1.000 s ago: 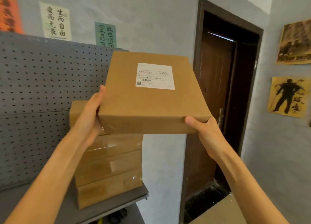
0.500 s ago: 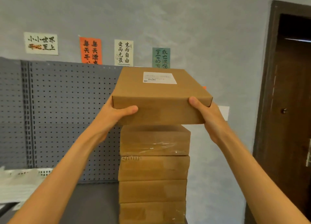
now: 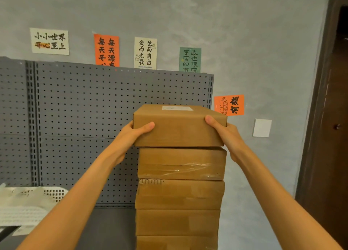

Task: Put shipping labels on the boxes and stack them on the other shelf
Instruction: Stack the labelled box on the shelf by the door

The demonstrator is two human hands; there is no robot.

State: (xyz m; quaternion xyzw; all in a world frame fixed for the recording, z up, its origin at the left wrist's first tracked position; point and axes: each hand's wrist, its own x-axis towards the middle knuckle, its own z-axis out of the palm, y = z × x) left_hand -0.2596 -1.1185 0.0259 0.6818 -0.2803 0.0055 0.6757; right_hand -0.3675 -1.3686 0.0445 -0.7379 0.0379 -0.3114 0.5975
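Note:
A flat brown cardboard box (image 3: 178,129) with a white shipping label (image 3: 177,108) on its top sits on a stack of several similar boxes (image 3: 180,193). My left hand (image 3: 135,132) grips its left end, thumb on the front face. My right hand (image 3: 224,132) grips its right end, thumb on the front edge. The stack stands on a dark grey shelf (image 3: 109,229) at its right end. The top box overhangs slightly to the left.
A grey pegboard back panel (image 3: 84,127) rises behind the shelf. A white perforated basket with papers (image 3: 28,204) sits at the left. A dark brown door frame (image 3: 323,118) stands at the right. Paper signs hang on the grey wall.
I have lowered the labelled box from the air down onto the top of the stack. Both hands kept their hold on its ends.

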